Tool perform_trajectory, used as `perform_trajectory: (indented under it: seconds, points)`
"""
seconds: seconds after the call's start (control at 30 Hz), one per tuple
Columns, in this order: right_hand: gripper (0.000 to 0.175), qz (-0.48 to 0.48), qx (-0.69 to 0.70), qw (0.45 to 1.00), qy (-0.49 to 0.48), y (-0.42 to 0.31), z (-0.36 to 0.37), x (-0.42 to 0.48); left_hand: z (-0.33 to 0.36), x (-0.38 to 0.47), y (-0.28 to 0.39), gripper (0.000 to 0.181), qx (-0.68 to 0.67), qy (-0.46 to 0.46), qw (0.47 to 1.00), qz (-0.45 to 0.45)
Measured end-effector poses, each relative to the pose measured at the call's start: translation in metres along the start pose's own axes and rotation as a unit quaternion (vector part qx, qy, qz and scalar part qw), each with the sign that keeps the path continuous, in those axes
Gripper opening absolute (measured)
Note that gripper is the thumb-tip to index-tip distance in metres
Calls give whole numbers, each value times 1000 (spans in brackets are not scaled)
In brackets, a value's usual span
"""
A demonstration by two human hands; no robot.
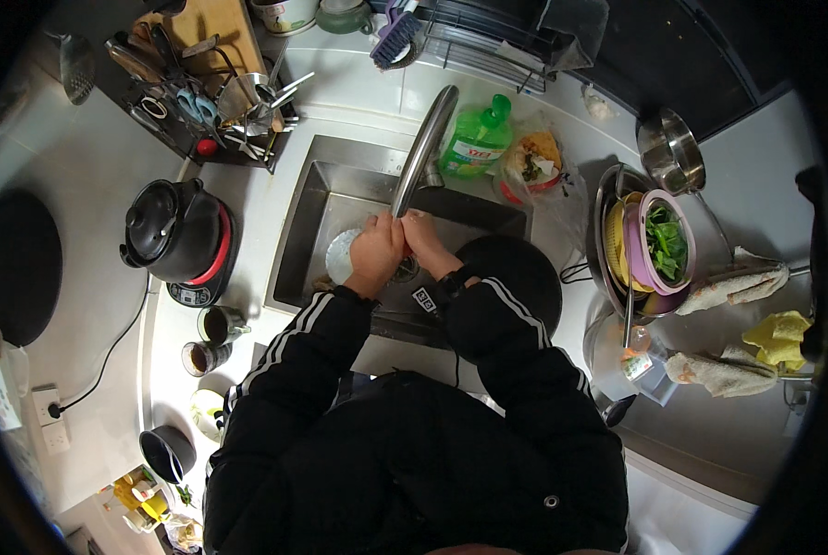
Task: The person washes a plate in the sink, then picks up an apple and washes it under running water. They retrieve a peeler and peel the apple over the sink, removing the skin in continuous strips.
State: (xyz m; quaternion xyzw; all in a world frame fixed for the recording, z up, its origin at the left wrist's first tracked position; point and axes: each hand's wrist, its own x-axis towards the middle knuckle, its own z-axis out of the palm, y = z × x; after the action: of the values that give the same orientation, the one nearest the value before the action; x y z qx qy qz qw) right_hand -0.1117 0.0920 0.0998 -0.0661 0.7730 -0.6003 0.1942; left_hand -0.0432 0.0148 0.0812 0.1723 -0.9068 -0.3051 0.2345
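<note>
Both of my hands meet over the stainless steel sink (320,182), just below the spout of the curved metal faucet (424,139). My left hand (378,251) and my right hand (425,239) close around a small red thing (406,248), mostly hidden between them; its kind cannot be told. A pale dish (340,255) lies in the basin beside my left hand. Under my right forearm is a round black pan (514,281), resting over the right part of the sink. A green dish soap bottle (478,142) stands behind the basin, right of the faucet.
On the left counter stand a black lidded pot (171,225) on an electric base, a glass mug (221,325) and a knife and utensil rack (199,104). To the right are stacked colanders with green leaves (666,243), a steel saucepan (671,152) and a plastic bag (560,201).
</note>
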Motion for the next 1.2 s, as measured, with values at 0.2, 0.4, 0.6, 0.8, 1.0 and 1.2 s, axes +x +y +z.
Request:
perform_trajectory:
  seconds: [0.2, 0.4, 0.6, 0.8, 1.0, 1.2]
  points:
    - [24, -388, -224, 892, 57, -6, 2, -23, -8, 18, -28, 29, -569, -235, 605, -506]
    - [23, -210, -104, 966, 106, -1, 8, -21, -3, 15, -20, 34, -536, -247, 689, -420]
    - [28, -4, 42, 996, 82, 7, 18, -11, -19, -5, -18, 39, -561, -222, 677, -421]
    - [24, -141, -130, 980, 54, 13, 33, -9, -27, -9, -14, 40, -638, -110, 638, -416]
    - [25, -158, -60, 986, -16, 28, 7, 1, -13, 1, 4, 33, -611, -102, 693, -369]
    - [32, -185, -110, 964, -154, 19, -47, 18, -1, 6, -6, 44, -618, -203, 645, -401]
